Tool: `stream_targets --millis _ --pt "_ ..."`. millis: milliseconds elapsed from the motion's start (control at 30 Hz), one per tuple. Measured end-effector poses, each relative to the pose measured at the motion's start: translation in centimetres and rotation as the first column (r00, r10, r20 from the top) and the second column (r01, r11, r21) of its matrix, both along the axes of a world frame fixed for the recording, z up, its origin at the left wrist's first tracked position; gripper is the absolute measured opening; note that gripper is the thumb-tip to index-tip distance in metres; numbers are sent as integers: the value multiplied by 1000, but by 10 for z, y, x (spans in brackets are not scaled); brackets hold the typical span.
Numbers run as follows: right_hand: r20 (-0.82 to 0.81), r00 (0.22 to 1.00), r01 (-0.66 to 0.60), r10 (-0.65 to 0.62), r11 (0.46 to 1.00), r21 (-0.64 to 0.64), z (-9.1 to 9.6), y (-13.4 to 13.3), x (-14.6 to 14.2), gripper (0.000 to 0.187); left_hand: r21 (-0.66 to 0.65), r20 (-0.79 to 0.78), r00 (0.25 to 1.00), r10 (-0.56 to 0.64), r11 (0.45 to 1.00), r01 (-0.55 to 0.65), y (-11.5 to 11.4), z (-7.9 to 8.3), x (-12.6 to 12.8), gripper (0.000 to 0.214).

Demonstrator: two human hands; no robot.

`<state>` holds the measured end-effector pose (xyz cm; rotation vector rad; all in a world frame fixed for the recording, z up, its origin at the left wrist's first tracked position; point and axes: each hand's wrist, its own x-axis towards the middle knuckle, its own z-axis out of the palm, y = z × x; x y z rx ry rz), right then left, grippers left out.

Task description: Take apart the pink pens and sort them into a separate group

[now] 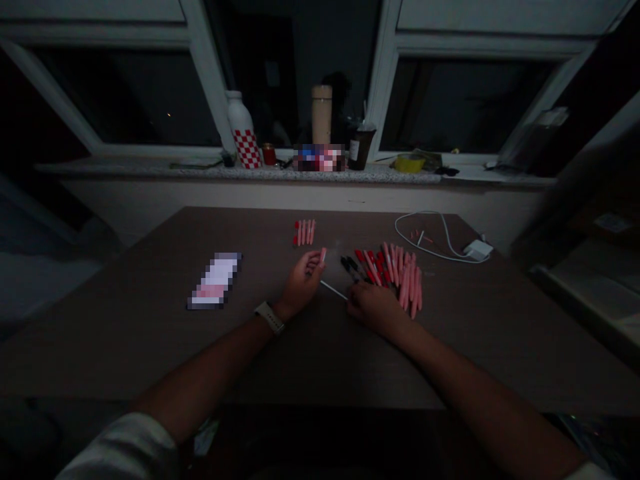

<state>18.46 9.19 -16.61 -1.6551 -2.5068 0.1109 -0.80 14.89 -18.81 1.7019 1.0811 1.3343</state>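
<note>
My left hand [303,279] is closed around a pink pen barrel [323,255], whose end sticks up past the fingers. From my right hand [376,305] a thin whitish pen refill [334,290] slants up to the left, reaching close to my left hand. Its right end is pinched in my right fingertips. Just beyond my right hand lie black pen pieces [352,265], red pen caps [382,268] and several pink pen barrels [411,283] in a loose pile. Farther back, left of centre, a short row of pink pens [306,232] lies with red parts at its left side.
A phone [216,280] with a lit screen rests on the table [300,360] at left. At back right, a white cable [445,230] loops from a charger [478,249] around small pink pieces. Bottles and a cup [361,145] stand on the windowsill [190,171]. The room is dim.
</note>
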Motion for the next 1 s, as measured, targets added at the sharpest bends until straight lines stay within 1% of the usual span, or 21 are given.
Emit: stream_targets --millis 100,167,233,300,400,500,567,633,700,767,867,1000 --pt "-121 992 -38 40 999 16 -1 1 6 11 15 -19 999 33 999 -33 0 0 -2 35" --pt "-236 971 -16 20 1000 18 -1 3 11 9 24 -55 996 67 998 -65 -1 2 -4 34" --pt "-374 927 33 -23 999 21 -1 5 15 9 19 -128 989 73 997 -71 -3 5 -5 33" --pt "-511 857 85 -68 996 9 -2 9 17 9 10 -223 974 31 1000 -30 -5 6 -6 31" --pt "-657 741 131 -135 990 -56 -5 14 19 9 26 -387 917 -93 993 112 -6 3 -7 28" --pt "-724 674 130 -149 988 -83 -8 17 18 12 90 -521 834 -182 960 265 -5 -4 -8 25" --pt "-756 636 125 -155 987 -97 -8 18 17 14 119 -581 786 -211 934 338 -4 -7 -9 24" --pt "-789 590 115 -171 985 -127 -9 19 17 15 122 -630 746 -217 921 371 -3 -9 -9 22" --pt "-809 563 85 -167 986 -145 -9 19 17 15 119 -658 724 -206 922 370 -2 -10 -9 18" --pt "-816 560 63 -142 990 -129 -10 20 17 13 115 -654 729 -203 925 361 -3 -9 -9 16" --pt "-806 580 66 -120 993 -100 -11 21 17 12 106 -591 773 -231 928 358 -3 -8 -8 15" --pt "-823 553 52 -126 992 -116 -11 20 17 16 71 -523 819 -238 945 320 -4 -4 -6 17"
